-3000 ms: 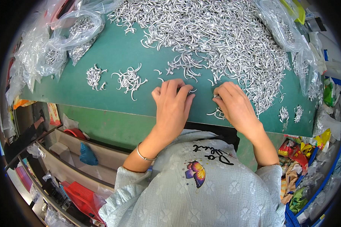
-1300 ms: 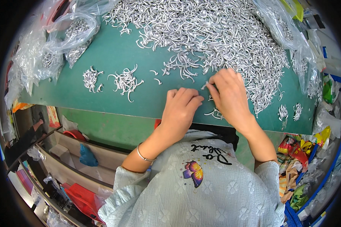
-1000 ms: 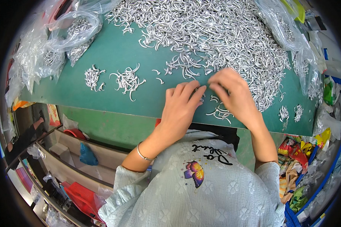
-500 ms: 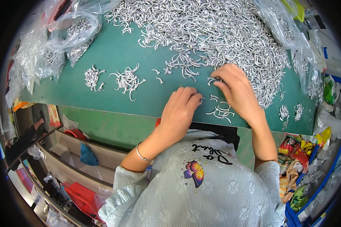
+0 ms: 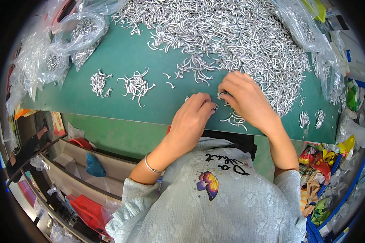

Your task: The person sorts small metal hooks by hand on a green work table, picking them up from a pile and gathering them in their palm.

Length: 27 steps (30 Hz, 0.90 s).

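Note:
A big heap of small curved silvery metal pieces covers the far and right part of the green tabletop. My left hand is closed near the front edge, with a bit of a silvery piece showing at its fingertips. Just right of it, my right hand pinches a curved metal piece between thumb and fingers. A few loose curved pieces lie below the right hand, partly hidden by it. Two small piles, one of short pieces and one of longer curved pieces, sit to the left.
Clear plastic bags with metal pieces stand at the left and right of the table. Two little clusters lie near the right front edge. Below left are a beige drawer frame and a red basket.
My right hand has moved left and slightly down, closer to my left hand, carrying a curved metal piece. My left hand has stayed nearly in place.

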Available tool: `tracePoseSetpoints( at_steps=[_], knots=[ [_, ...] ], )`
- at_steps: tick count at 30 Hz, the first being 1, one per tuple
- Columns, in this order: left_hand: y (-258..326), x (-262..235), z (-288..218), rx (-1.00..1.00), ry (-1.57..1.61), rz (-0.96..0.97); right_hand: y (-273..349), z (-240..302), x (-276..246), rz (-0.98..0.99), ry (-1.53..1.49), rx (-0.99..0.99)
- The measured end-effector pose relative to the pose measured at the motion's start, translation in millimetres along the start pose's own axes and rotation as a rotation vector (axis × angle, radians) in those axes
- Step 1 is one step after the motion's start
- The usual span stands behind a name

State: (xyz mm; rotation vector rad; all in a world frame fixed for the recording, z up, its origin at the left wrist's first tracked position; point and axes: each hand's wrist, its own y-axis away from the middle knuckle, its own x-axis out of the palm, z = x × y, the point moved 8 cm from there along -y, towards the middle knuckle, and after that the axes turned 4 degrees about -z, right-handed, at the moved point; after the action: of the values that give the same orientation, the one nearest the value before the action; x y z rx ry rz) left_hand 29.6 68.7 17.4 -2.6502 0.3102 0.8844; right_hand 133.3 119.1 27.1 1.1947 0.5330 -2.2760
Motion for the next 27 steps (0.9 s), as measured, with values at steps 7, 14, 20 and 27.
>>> tracePoseSetpoints(
  at_steps=[7,14,20,27],
  knots=[
    [-7,-2,-7,-0.008,-0.061,-0.028,15,5,-13,0.034,0.021,-0.007],
    [-6,2,-5,-0.008,-0.056,-0.002,16,4,-5,0.047,0.014,0.014],
    [-6,0,-4,-0.031,-0.046,-0.023,20,0,-12,0.016,-0.065,0.088],
    [-6,-1,-5,-0.009,-0.072,-0.021,26,-3,-14,0.005,-0.073,0.136]
  ],
)
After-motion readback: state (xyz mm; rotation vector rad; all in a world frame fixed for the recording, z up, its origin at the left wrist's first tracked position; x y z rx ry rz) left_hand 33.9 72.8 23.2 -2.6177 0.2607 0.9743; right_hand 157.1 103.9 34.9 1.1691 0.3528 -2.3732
